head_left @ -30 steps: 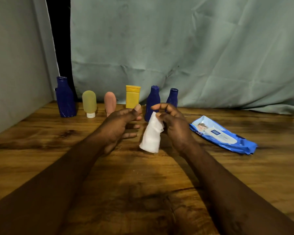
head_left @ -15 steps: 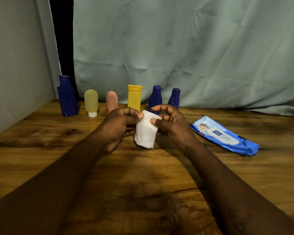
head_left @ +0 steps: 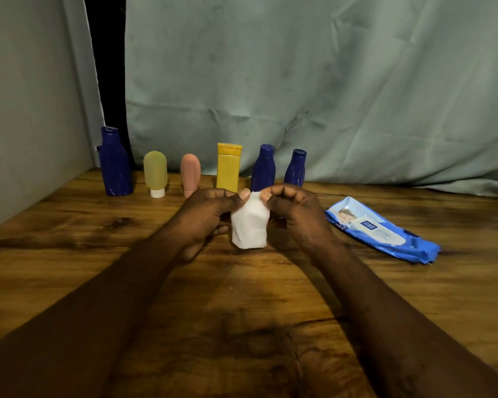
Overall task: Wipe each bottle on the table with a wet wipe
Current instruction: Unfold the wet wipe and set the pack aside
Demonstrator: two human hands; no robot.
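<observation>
Holding one white wet wipe [head_left: 249, 224] up by its top edge, two hands meet over the middle of the wooden table [head_left: 69, 254]. The left hand [head_left: 204, 216] pinches the top left corner of the wipe with its thumb and first finger. The right hand [head_left: 296, 211] pinches the top right corner, and its fingers are curled over. The wipe hangs down between the two hands. I cannot tell if its bottom edge touches the table.

Six bottles stand upright in one row at the back of the table, behind the hands. From the left there is one big blue bottle [head_left: 115, 163], one yellow-green bottle [head_left: 155, 172] that stands on its white cap, one pink bottle [head_left: 190, 172], one yellow bottle [head_left: 228, 168] with a flat cap on top, one medium blue bottle [head_left: 263, 168] and one small blue bottle [head_left: 295, 168]. That makes three blue ones and three of other colors. The hands hide the bottoms of the four bottles on the right.

One blue wipe pack [head_left: 380, 229] lies flat on the table, near the right hand but not touching it. One big grey-green cloth [head_left: 328, 81] hangs behind the bottles.
</observation>
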